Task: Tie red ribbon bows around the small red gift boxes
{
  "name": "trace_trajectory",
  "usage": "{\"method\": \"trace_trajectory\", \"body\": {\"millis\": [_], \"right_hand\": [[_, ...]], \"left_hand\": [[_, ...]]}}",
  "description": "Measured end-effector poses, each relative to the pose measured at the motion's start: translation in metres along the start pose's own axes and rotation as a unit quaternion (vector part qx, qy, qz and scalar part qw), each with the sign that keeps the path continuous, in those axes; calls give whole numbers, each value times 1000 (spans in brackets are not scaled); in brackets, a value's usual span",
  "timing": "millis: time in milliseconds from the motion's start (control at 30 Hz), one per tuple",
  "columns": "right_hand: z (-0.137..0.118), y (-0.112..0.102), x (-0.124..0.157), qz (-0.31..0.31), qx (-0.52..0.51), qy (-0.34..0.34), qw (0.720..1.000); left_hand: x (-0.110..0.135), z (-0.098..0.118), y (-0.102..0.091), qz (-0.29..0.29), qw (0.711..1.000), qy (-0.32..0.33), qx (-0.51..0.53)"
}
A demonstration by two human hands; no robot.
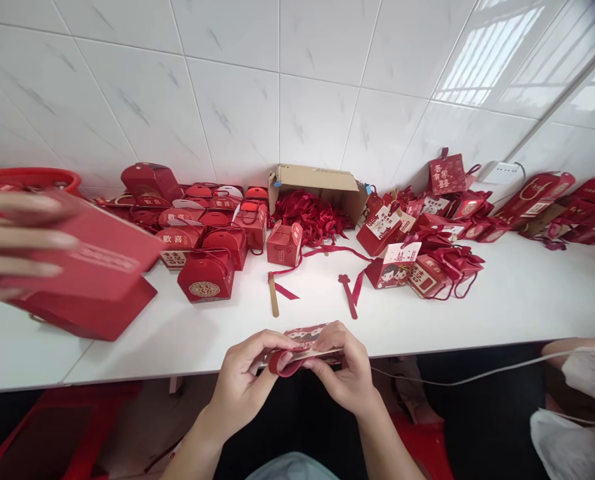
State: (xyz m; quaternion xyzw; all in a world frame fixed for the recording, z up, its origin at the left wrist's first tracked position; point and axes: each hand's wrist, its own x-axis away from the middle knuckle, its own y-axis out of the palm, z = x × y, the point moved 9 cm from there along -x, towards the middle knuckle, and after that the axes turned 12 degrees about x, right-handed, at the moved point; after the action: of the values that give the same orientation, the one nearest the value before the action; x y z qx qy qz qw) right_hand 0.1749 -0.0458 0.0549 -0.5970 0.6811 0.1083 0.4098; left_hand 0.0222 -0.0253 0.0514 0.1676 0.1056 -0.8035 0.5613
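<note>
Just above my lap at the table's front edge, my left hand (250,370) and my right hand (344,367) are closed on a small red printed gift box (310,332), whose top shows between them. Against my left thumb curls a dark red strap (284,365), part of this box or lying on it; I cannot tell which. My fingers hide most of the box. In front of my hands lie a gold strip (274,297) and a red strip with a flower-shaped end (348,297), both beside red ribbon (334,250).
At the left, another person's hand (22,247) holds a large red box (97,247), blurred. Several red gift boxes (204,275) stand behind. A cardboard box (317,177) spills red ribbons (310,217). More boxes (394,265) crowd the right. A red basin (52,175) is far left.
</note>
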Motion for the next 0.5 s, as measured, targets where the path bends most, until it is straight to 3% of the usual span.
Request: {"method": "trace_trajectory", "body": {"millis": [133, 333, 500], "right_hand": [[0, 0, -1, 0, 0, 4, 1000], [-7, -1, -3, 6, -23, -9, 1000], [-7, -2, -2, 30, -33, -6, 999]], "left_hand": [[1, -1, 2, -15, 1000, 4, 1], [1, 11, 12, -98, 994, 43, -6], [3, 14, 13, -105, 993, 49, -6]]}}
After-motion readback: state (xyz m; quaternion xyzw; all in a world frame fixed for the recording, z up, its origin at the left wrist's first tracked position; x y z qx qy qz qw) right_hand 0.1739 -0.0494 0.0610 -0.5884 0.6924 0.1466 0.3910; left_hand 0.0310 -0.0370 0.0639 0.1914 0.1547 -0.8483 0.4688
